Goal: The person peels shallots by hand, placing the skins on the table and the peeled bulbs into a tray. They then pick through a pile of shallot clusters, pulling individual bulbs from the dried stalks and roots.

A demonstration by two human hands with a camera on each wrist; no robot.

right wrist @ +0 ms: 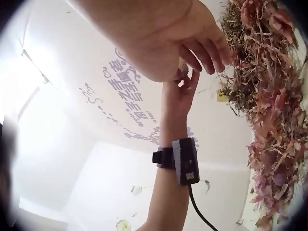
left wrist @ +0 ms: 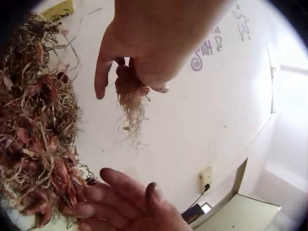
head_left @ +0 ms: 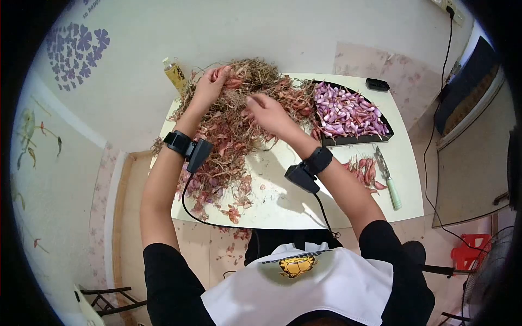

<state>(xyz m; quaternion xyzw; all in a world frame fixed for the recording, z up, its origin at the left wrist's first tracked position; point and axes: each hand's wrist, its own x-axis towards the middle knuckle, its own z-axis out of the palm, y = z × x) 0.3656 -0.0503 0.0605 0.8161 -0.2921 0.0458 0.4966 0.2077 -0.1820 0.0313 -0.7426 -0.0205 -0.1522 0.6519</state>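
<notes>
The left hand (head_left: 211, 87) is raised over the back left of the heap of dried shallots (head_left: 223, 136). In the left wrist view, that hand (left wrist: 149, 43) pinches a small reddish bunch with pale stringy roots (left wrist: 132, 103) hanging down, its index finger extended. To its right, the right hand (head_left: 269, 114) hovers above the heap, apart from the left hand. It looks empty, with palm and fingers (left wrist: 113, 199) spread in the left wrist view and fingers loosely bent in the right wrist view (right wrist: 192, 43).
A black tray (head_left: 353, 140) of purple shallots (head_left: 345, 111) stands at the table's back right. In front lie reddish shallots (head_left: 367, 173) and a green-handled knife (head_left: 394, 190). A yellow bottle (head_left: 175, 76) is behind the heap; a black object (head_left: 377, 84) sits at the back right edge.
</notes>
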